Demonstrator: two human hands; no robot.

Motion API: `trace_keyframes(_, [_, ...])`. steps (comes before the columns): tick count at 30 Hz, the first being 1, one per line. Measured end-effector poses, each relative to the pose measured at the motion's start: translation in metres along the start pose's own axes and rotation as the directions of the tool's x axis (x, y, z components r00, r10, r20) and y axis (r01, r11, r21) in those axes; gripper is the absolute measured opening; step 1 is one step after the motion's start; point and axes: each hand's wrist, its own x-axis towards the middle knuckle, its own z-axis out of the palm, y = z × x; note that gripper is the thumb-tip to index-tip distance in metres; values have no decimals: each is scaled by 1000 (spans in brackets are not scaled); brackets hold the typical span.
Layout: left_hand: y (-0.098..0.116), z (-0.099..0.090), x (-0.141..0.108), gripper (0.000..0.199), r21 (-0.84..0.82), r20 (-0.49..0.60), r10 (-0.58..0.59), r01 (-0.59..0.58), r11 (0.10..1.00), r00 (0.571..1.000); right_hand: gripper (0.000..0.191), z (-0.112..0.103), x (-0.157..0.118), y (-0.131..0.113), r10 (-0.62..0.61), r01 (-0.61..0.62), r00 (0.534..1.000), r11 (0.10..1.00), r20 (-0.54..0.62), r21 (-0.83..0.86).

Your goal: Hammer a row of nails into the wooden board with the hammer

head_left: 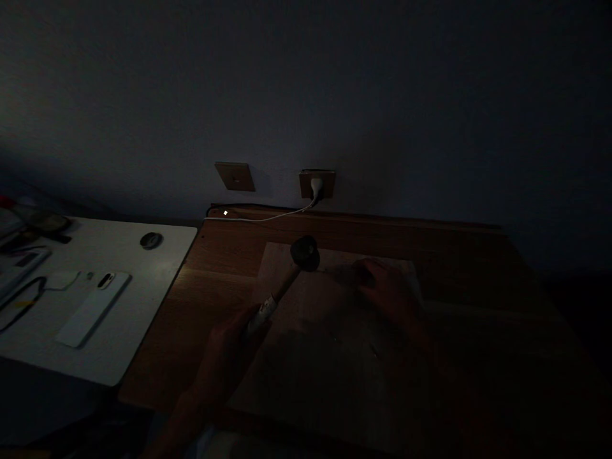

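Observation:
My left hand (234,347) is wrapped round the pale handle of a mallet (287,280), whose dark, rounded head is raised toward the upper part of a board (306,357). The board lies flat on a brown wooden table. To the right of the mallet head, my right hand (385,287) is over the board with its fingers closed together; a thin thing seems to stick out leftward from them, too dark to make out. Two small, slender objects (374,350) lie on the board below my hands. The whole scene is very dim.
At the left, a white table (157,280) holds a phone (93,309), a round dark object (152,240), cables and other items. Behind the wooden table (191,306) are a wall, a blank-looking plate (234,176) and a socket with a white plug (316,186) and cord.

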Motion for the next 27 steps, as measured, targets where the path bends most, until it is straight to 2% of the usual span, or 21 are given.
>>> trace_keyframes(6, [-6,5,1,42,-5,-12,6,-6,1000,1000,40,10,-1,-3,7,-3,999,997,37,-83])
trace_keyframes(9, [-7,9,1,39,-23,-23,51,-52,998,998,38,12,-2,-4,12,-7,999,992,40,-125])
trace_keyframes(17, [9,22,9,34,-16,33,192,-191,981,981,34,14,-5,-5,11,-14,1000,984,-15,-177])
trace_keyframes(21, [20,37,20,33,3,114,259,-261,965,959,41,4,-24,4,43,-60,989,992,-142,-114])
trace_keyframes(24, [26,45,28,37,93,179,250,-270,959,952,38,-4,-49,10,81,-95,969,994,-235,-49])
trace_keyframes(27, [30,44,33,35,166,247,223,-268,949,943,31,-5,-81,10,90,-95,975,995,-205,-11])
